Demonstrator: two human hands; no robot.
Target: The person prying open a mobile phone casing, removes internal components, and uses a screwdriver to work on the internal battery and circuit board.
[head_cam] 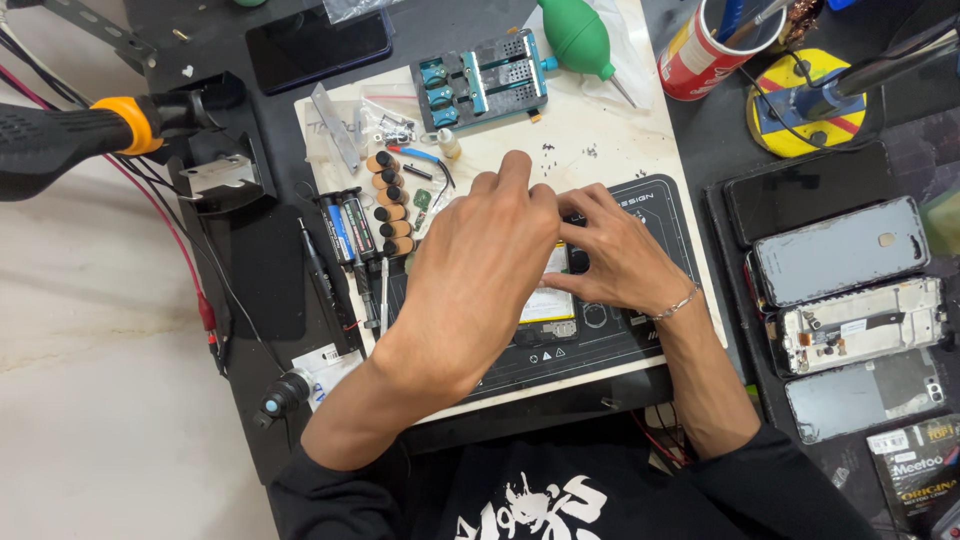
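An opened phone (552,300) with its white battery showing lies on a dark work mat (640,340) in the middle of the bench. My left hand (480,270) lies over most of the phone, fingers curled down onto its upper part. My right hand (615,255), with a thin bracelet at the wrist, rests on the phone's right side, its fingertips meeting those of the left. What the fingertips pinch is hidden. Both forearms come up from the bottom edge.
A row of screwdriver bits (390,205), tweezers (336,125), a blue-clamped fixture (485,78) and a green air blower (578,38) lie behind the hands. A hot-air handle (70,135) sits left. Several phone bodies and back covers (845,300) are stacked right, near a red cup (705,45).
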